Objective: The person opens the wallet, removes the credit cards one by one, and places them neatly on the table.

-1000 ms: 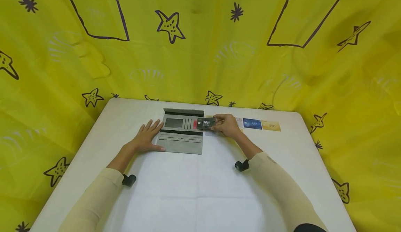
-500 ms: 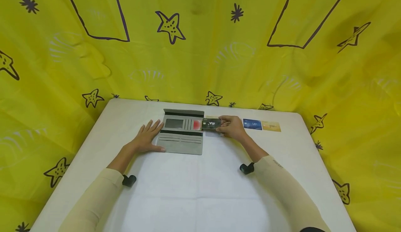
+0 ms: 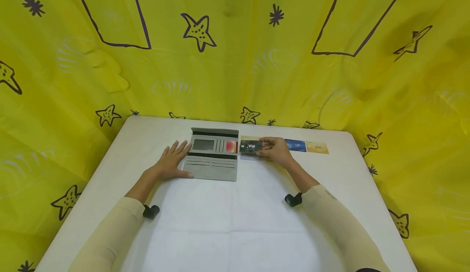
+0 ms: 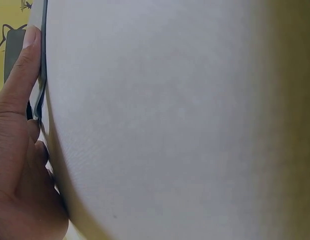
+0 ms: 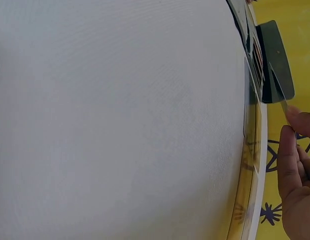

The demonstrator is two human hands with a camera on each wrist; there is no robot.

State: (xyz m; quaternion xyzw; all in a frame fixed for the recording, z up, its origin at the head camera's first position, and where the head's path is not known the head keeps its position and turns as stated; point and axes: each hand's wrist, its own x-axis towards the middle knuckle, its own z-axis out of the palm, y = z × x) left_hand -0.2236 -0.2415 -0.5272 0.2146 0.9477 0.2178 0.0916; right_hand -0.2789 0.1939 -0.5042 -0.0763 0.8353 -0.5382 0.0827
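A grey long wallet point(image 3: 209, 173) lies unfolded on the white table, its top flap raised. My left hand point(image 3: 169, 161) rests along its left edge with fingers spread; in the left wrist view the thumb point(image 4: 27, 62) presses the wallet's near border. Just right of the wallet, my right hand point(image 3: 276, 151) pinches a black card marked "Vip" point(image 3: 251, 146) by its right end. The right wrist view shows that card edge-on point(image 5: 278, 85), tilted above the table between thumb and fingers. A red card point(image 3: 230, 146) shows in the wallet's right-hand slot.
Right of my right hand lie a blue card point(image 3: 295, 145) and a gold card point(image 3: 317, 147). Other cards lie partly hidden beneath the black card, a pale yellow one point(image 3: 249, 137) among them. A yellow patterned curtain point(image 3: 235, 80) hangs behind the table point(image 3: 235, 210).
My right hand has drawn the black card rightward, away from the wallet, uncovering the red card in its slot. The left hand has stayed still.
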